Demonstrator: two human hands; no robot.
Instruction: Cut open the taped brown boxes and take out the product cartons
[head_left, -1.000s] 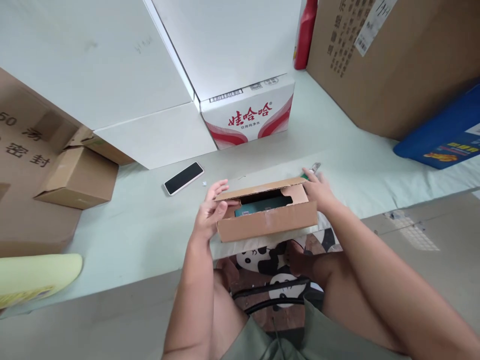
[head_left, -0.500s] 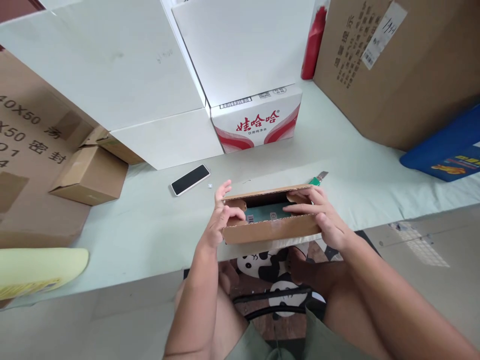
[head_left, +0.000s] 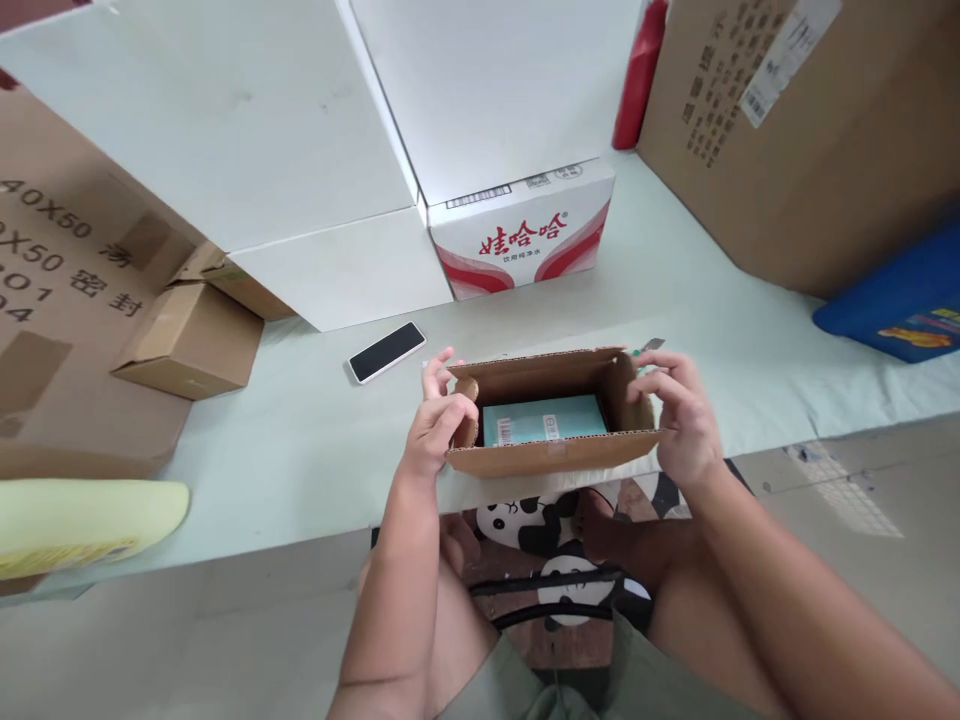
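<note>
A small brown cardboard box [head_left: 555,458] stands with its top open at the table's front edge. Inside it lies a teal box [head_left: 577,415] with white labels on top. My left hand [head_left: 441,425] is closed on the cardboard box's left end, thumb and fingers pinching the short flap there. At the right end, my right hand [head_left: 679,415] grips the short side flap with bent fingers. Behind that hand a utility knife [head_left: 651,345] is mostly hidden, with only its blade and a bit of green showing.
A smartphone [head_left: 387,352] lies behind my left hand. Farther back stand a white water carton [head_left: 525,245] and large white boxes [head_left: 300,130]. Brown cartons [head_left: 187,335] are at the left, a big carton [head_left: 780,200] and blue container [head_left: 892,300] at the right. A yellow-green bottle [head_left: 90,515] lies front left.
My right hand has drawn its fingers out of the cardboard box and moved to the right end flap. The box now gapes wider and shows more of the teal box.
</note>
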